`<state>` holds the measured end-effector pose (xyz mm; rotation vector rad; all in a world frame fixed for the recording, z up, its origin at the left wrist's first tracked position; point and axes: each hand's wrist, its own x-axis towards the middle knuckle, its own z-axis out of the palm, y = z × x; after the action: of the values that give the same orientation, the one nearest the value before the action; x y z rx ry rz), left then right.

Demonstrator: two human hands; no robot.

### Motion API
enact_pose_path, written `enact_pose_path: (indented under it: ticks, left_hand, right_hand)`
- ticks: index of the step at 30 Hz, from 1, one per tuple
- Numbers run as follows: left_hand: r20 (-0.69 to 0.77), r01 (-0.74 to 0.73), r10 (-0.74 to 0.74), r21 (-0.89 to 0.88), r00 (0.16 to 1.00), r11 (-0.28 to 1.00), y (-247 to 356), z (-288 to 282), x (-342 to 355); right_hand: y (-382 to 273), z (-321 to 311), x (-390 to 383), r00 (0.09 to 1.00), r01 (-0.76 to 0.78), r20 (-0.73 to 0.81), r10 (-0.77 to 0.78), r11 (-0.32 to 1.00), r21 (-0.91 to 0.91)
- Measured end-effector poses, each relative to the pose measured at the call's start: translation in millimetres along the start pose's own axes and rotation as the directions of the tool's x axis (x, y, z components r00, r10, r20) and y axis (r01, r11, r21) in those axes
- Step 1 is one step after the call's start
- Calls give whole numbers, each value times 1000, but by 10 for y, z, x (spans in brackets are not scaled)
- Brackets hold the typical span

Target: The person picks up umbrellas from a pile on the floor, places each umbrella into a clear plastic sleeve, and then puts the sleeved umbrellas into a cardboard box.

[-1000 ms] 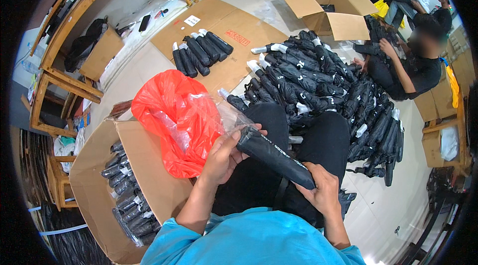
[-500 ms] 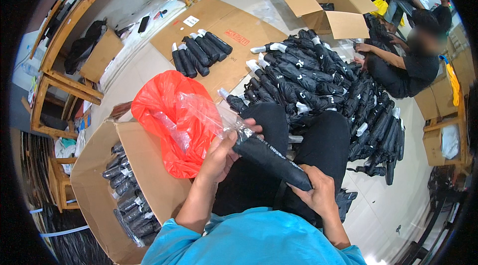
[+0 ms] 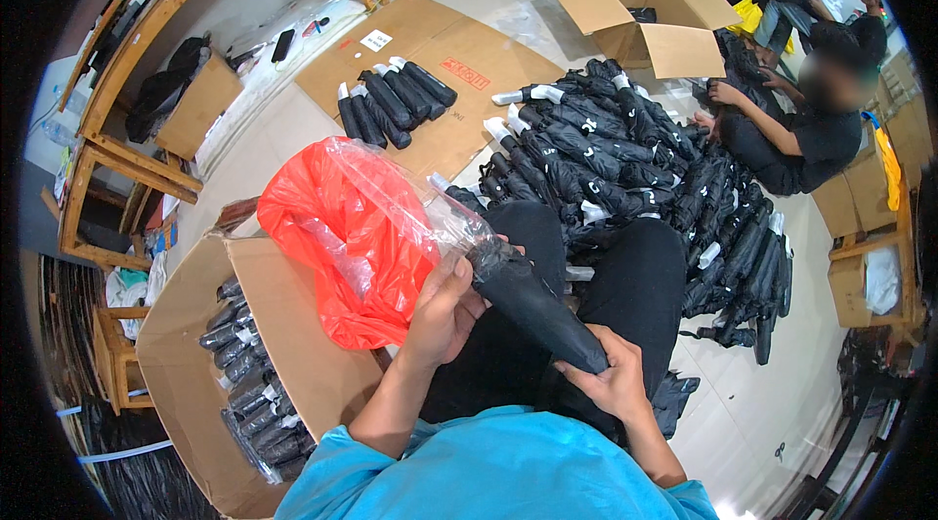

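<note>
A black folded umbrella in a cover (image 3: 528,305) lies slanting across my lap in both hands. My left hand (image 3: 449,310) grips its upper end, where a clear plastic sleeve (image 3: 449,222) is around it and trails up over a red plastic bag (image 3: 322,237). My right hand (image 3: 608,373) is closed round the lower end, thumb underneath. Beside me at the left, a cardboard box (image 3: 181,354) holds several bagged black umbrellas (image 3: 259,393). Beyond my knees is a big pile of black umbrellas (image 3: 616,149), many with white wrapped handles.
Several black umbrellas (image 3: 391,100) lie on flattened cardboard (image 3: 332,41) ahead. An open box (image 3: 684,56) stands behind the pile. A co-worker (image 3: 811,139) sits at the right handling black items, another person (image 3: 860,21) behind. Wooden frames (image 3: 142,70) line the left; stacked cartons (image 3: 850,197) the right.
The umbrella in my hands has turned, so its white print no longer shows. The clear sleeve reaches further over the red bag. The co-worker's hands have moved down.
</note>
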<state>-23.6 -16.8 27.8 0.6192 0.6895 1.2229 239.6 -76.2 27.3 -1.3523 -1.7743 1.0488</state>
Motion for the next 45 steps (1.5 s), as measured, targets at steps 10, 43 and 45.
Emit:
enact_pose_path:
  ticks: [10,43,45]
  left_hand:
    - [-56,34,-32,47,998,998,-146,189,-35]
    - [35,86,-101,301,994,950,-537,336,-221]
    - [59,96,-120,310,991,946,-618,377,-271]
  right_hand:
    - [-127,145,22,997,-72,-32,72,997,-25]
    - [-335,297,197,974,-222,-2,225,962,159]
    - [-323,296,288,976,-213,-18,218,965,151]
